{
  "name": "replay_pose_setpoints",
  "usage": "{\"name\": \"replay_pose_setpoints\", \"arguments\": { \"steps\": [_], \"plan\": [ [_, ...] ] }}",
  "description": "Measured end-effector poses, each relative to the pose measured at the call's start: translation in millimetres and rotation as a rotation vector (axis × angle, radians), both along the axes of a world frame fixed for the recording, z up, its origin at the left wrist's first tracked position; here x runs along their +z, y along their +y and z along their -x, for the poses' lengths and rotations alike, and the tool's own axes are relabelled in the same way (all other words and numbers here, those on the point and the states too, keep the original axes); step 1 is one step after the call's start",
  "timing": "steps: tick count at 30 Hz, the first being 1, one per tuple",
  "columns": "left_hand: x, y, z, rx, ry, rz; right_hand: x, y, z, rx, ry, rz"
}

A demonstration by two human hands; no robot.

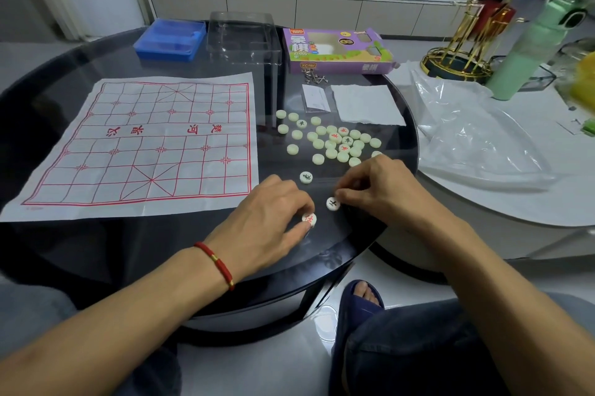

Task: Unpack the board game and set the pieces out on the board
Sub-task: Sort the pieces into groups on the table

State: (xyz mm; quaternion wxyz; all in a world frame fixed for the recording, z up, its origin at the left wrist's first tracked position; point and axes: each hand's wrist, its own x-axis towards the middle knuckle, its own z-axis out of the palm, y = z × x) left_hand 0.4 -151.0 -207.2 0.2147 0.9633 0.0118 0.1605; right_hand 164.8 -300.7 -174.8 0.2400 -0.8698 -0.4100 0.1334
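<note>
Head view: board [141, 144] spread out but bare; pieces [331, 141] heaped on tabletop [96, 250]. Left hand [267, 218] pinches a red piece [309, 219], right hand [376, 189] fingers a black piece [333, 203].

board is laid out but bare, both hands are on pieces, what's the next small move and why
Probably carry the red-marked piece, pinched by the left hand, over to the paper board and set it on a near-edge point. No piece is on the board yet, that hand is nearest it, and most pieces lie face-down in a loose pile to its right.
</note>
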Motion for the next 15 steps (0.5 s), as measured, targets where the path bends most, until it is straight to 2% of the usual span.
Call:
{"name": "replay_pose_setpoints", "arguments": {
  "steps": [9,15],
  "plan": [
    [-1,1,0,0.006,-0.004,0.016,-1,-9,9,0.136,-0.085,0.040],
    [0,-1,0,0.019,-0.002,0.015,-14,11,12,0.137,-0.223,-0.063]
  ]
}}
